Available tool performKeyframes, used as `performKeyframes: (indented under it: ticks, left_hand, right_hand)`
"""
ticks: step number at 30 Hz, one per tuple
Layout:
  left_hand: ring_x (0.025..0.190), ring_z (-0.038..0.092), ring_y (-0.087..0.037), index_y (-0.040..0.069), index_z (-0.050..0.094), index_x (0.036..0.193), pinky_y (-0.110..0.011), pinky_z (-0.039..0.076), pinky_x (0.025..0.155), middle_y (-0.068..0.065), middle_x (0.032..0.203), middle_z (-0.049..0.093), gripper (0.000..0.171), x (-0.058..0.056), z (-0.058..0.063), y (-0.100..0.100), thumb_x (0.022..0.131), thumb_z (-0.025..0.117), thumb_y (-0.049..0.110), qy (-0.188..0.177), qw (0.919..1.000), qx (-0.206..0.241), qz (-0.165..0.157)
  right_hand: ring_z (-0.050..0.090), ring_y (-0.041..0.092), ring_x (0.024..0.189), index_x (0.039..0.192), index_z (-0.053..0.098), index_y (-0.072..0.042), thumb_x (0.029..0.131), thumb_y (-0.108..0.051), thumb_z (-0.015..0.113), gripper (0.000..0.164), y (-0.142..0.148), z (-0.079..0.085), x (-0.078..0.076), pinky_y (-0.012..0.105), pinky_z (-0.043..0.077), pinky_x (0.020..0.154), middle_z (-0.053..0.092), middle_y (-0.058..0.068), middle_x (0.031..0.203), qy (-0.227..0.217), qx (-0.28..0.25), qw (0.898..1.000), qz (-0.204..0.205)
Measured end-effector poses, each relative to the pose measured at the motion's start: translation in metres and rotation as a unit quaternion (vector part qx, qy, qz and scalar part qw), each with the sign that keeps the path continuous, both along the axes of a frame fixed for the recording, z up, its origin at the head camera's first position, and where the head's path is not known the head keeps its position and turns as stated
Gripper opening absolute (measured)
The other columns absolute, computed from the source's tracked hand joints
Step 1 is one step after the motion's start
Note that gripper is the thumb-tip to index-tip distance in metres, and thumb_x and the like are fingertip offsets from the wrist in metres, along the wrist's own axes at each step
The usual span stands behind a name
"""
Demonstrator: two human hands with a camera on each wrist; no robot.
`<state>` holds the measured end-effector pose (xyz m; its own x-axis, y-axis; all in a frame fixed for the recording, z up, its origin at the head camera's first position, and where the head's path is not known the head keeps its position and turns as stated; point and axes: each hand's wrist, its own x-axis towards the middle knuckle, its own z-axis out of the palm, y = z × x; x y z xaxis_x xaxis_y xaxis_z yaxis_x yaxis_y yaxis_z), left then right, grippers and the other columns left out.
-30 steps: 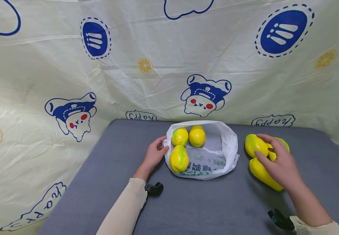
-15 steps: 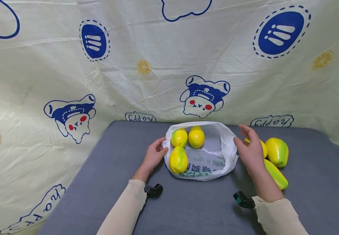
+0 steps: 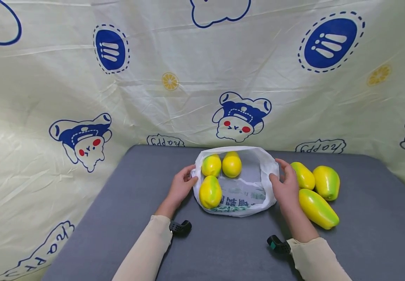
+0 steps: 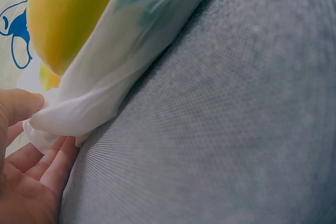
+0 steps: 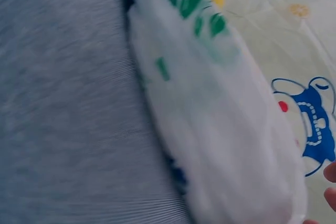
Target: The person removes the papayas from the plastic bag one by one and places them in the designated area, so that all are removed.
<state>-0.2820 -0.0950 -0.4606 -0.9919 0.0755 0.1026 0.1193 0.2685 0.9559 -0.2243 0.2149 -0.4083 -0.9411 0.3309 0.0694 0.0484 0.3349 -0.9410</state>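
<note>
A white plastic bag (image 3: 241,214) lies with its mouth spread on the grey table. Inside, at its left side, are three yellow-green, papaya-like fruits (image 3: 211,192). My left hand (image 3: 180,186) pinches the bag's left rim, thumb above and fingers beneath, as the left wrist view shows (image 4: 39,174). At the opposite rim my right hand (image 3: 286,188) has its thumb against the plastic, its fingers loosely extended behind. Only a few of its fingertips (image 5: 331,174) enter the right wrist view, beside the bag (image 5: 226,129).
Three more papaya-like fruits lie together right of my right hand: one at the back (image 3: 304,176), one further right (image 3: 327,182) and a longer one in front (image 3: 318,208). A printed cloth (image 3: 188,47) hangs behind the grey table (image 3: 223,249).
My right hand has moved left from over the loose fruits to the bag's right rim. My left hand stays at the left rim. The fruits in the bag look unchanged.
</note>
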Motion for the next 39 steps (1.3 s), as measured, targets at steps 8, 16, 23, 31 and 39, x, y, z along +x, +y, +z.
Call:
performKeyframes:
  ticks: [8, 16, 23, 31, 39]
  left_hand:
    - [0.113, 0.057, -0.024, 0.019, 0.057, 0.141, -0.04, 0.051, 0.101, -0.004, 0.141, 0.059, 0.044, 0.0, 0.0, -0.001, 0.098, 0.064, 0.021, -0.011, 0.9999, -0.004, 0.008]
    - [0.12, 0.058, -0.027, 0.017, 0.058, 0.139, -0.044, 0.051, 0.102, -0.006, 0.14, 0.059, 0.042, 0.002, 0.01, -0.002, 0.098, 0.063, 0.021, -0.012, 0.9993, -0.014, 0.033]
    - [0.133, 0.052, -0.028, 0.015, 0.058, 0.138, -0.048, 0.046, 0.108, -0.007, 0.144, 0.056, 0.042, 0.006, 0.031, -0.007, 0.097, 0.063, 0.023, 0.007, 0.9961, -0.049, 0.073]
    - [0.126, 0.058, -0.025, 0.016, 0.058, 0.138, -0.046, 0.045, 0.11, -0.008, 0.141, 0.059, 0.041, 0.013, 0.06, -0.007, 0.098, 0.063, 0.024, 0.043, 0.9977, -0.045, 0.025]
    - [0.127, 0.057, -0.026, 0.015, 0.055, 0.141, -0.047, 0.051, 0.102, -0.007, 0.142, 0.058, 0.047, 0.026, 0.076, 0.005, 0.097, 0.064, 0.03, -0.003, 0.987, -0.127, -0.098]
  right_hand:
    - [0.027, 0.03, 0.152, 0.155, 0.034, -0.021, 0.102, -0.014, 0.047, 0.055, 0.001, -0.016, -0.002, 0.052, 0.025, 0.122, 0.025, 0.004, 0.166, -0.008, -0.041, 0.999, 0.012]
    - [0.031, 0.028, 0.148, 0.154, 0.037, -0.022, 0.102, -0.012, 0.044, 0.054, 0.003, -0.03, -0.001, 0.05, 0.027, 0.122, 0.028, 0.001, 0.165, -0.006, -0.051, 0.999, 0.015]
    - [0.031, 0.027, 0.146, 0.154, 0.039, -0.02, 0.102, -0.01, 0.04, 0.053, 0.004, -0.034, -0.002, 0.049, 0.029, 0.121, 0.026, 0.003, 0.166, -0.012, -0.064, 0.998, 0.018]
    - [0.029, 0.027, 0.149, 0.153, 0.039, -0.02, 0.1, -0.007, 0.039, 0.055, 0.006, -0.033, -0.004, 0.049, 0.027, 0.122, 0.024, 0.002, 0.167, -0.023, -0.06, 0.998, 0.02]
    - [0.033, 0.029, 0.141, 0.153, 0.039, -0.019, 0.099, -0.007, 0.042, 0.055, 0.006, -0.034, -0.004, 0.051, 0.029, 0.121, 0.029, 0.005, 0.165, -0.022, -0.042, 0.999, 0.017]
